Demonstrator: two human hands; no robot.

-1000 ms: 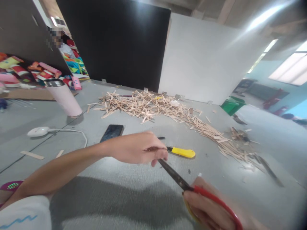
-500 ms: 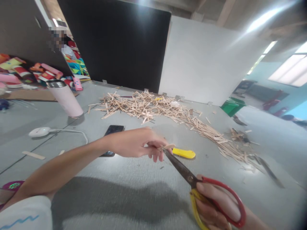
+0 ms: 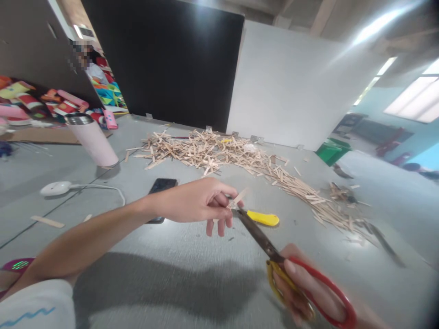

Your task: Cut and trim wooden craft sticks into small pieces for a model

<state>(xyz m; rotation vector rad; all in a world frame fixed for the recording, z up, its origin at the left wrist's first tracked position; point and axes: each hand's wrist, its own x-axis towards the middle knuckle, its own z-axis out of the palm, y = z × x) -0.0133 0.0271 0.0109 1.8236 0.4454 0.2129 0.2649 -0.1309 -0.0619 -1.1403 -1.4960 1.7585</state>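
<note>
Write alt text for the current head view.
A right hand holds scissors with red and yellow handles, their tips near a left hand and a blurred wooden piece. Beyond, a pile of wooden sticks lies on a grey table.

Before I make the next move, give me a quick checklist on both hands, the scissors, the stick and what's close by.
1. Right hand on the scissors handles: ok.
2. Left hand well clear of the scissors' tips: not ok, fingers close beside them.
3. Stick firmly gripped by left fingers: cannot tell, blurred.
4. Cutter out of the work area: not ok, lies near the tips.
5. Bottle standing, apart from both hands: ok.
</note>
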